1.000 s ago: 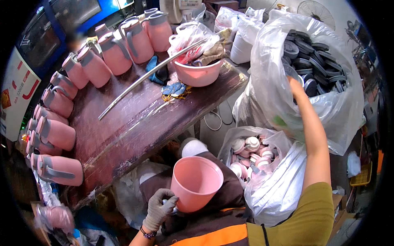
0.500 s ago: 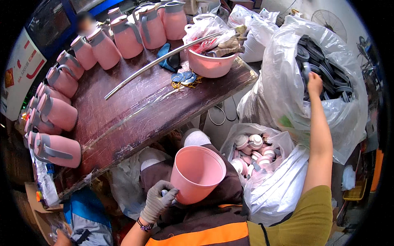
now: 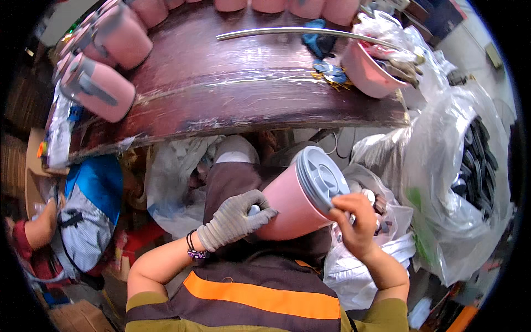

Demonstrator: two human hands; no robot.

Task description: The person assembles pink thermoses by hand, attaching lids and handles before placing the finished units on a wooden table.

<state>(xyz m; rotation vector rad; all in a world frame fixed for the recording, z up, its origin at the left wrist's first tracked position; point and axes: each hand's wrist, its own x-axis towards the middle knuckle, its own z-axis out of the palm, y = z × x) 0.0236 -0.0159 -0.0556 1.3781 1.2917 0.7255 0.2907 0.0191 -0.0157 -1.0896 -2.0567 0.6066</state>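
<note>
A pink jug body lies tilted over my lap, its top end leaning up and to the right. The grey ring-shaped lid covers that top end. My left hand, in a grey-white knit glove, is closed at the jug's left side; a small pale grey-blue part shows between its thumb and fingers. Bare and bent-fingered, my right hand pinches the lid's rim at the lower right. The jug hides part of what the left fingers grip.
Finished-looking pink jugs stand along the table. A metal strip leans on a pink tub. Right of me are a sack of dark grey parts and a bag of pink-white caps. A person's arm is at left.
My right hand has come back from the sack of dark parts with a grey lid, now on the jug's top. The jug is tilted further right, and the view has shifted.
</note>
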